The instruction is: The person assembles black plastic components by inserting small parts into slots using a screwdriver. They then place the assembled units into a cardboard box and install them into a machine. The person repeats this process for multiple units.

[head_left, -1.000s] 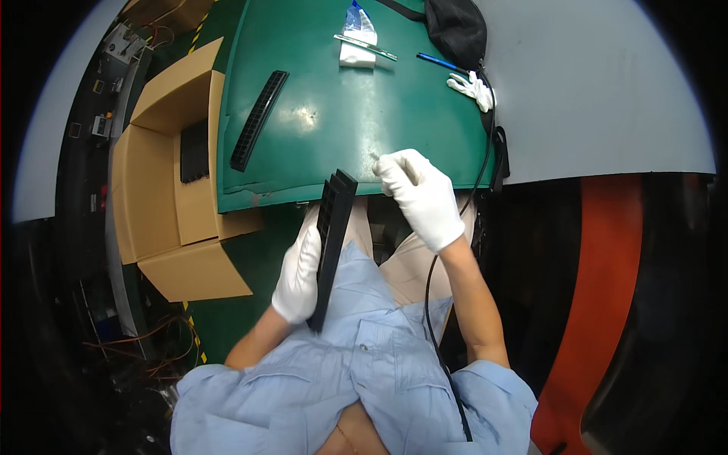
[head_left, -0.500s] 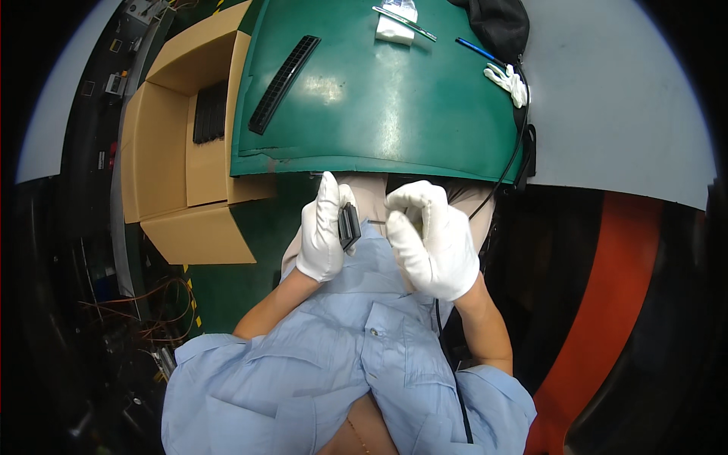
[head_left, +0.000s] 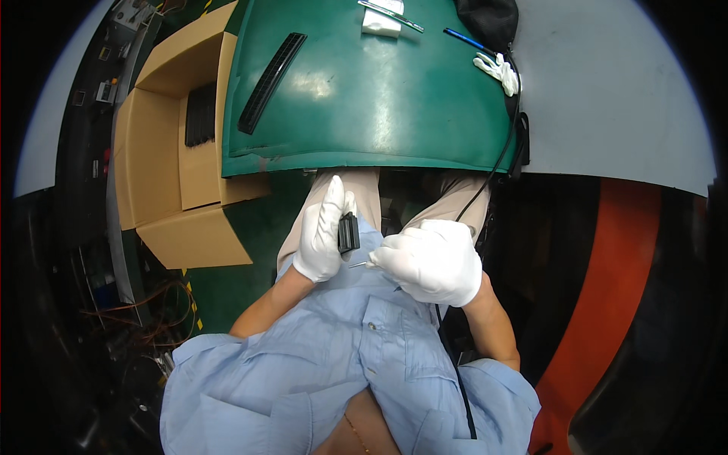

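Note:
In white gloves, both my hands are held above my lap, in front of the table's near edge. My left hand (head_left: 318, 239) is closed around a black plastic part (head_left: 348, 233), its end facing up and the thumb raised along its side; the glove hides the rest. Close by on the right, my right hand (head_left: 432, 262) is a fist around a thin tool whose narrow metal tip (head_left: 359, 265) points left toward the black part, apart from it. The tool's handle is hidden in the glove, so its kind cannot be made out.
On the green tabletop (head_left: 364, 114) lie a long black slotted strip (head_left: 273, 83), a silver pen-like rod (head_left: 390, 15) over a white packet (head_left: 381, 26), a blue pen (head_left: 466, 39) and white gloves (head_left: 497, 72). An open carton (head_left: 155, 152) with black parts (head_left: 200, 114) stands left. A black cable hangs right.
My right hand has lowered and turned over from a curled, palm-inward pose into a fist, and the thin metal tip now shows. My left hand keeps the black part, slightly turned.

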### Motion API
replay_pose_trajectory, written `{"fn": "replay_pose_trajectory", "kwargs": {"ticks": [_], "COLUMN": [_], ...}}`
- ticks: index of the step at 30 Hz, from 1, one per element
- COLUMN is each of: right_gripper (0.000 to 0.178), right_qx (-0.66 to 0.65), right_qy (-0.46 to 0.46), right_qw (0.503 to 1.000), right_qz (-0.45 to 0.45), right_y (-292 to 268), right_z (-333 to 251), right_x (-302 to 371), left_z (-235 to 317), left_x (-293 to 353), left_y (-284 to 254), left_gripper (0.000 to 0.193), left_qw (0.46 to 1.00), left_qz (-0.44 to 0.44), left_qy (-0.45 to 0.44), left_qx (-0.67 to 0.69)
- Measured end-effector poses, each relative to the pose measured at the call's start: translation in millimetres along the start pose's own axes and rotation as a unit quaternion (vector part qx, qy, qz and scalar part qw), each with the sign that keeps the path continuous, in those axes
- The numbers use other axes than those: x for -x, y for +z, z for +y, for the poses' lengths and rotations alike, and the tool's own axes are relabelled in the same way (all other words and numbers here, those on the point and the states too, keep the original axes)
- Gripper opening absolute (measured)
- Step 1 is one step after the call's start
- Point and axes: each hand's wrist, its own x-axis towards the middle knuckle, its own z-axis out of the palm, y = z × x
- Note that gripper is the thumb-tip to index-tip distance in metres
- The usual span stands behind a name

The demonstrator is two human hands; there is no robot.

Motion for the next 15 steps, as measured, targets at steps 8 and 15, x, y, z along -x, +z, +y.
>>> {"fn": "replay_pose_trajectory", "kwargs": {"ticks": [8,15], "right_gripper": [0.021,0.013], "right_qx": [0.105,0.013], "right_qy": [0.045,0.102], "right_qw": [0.993,0.988], "right_qz": [-0.009,0.115], "right_y": [-1.2,23.2], "right_z": [5.7,45.6], "right_x": [-8.7,-31.1], "left_z": [2.0,-3.0], "left_x": [11.9,2.3], "left_y": [3.3,-10.2], "left_gripper": [0.067,0.073], "left_qw": [0.999,0.999], "left_qz": [-0.047,-0.043], "left_qy": [0.007,0.020], "left_qx": [-0.025,0.027]}}
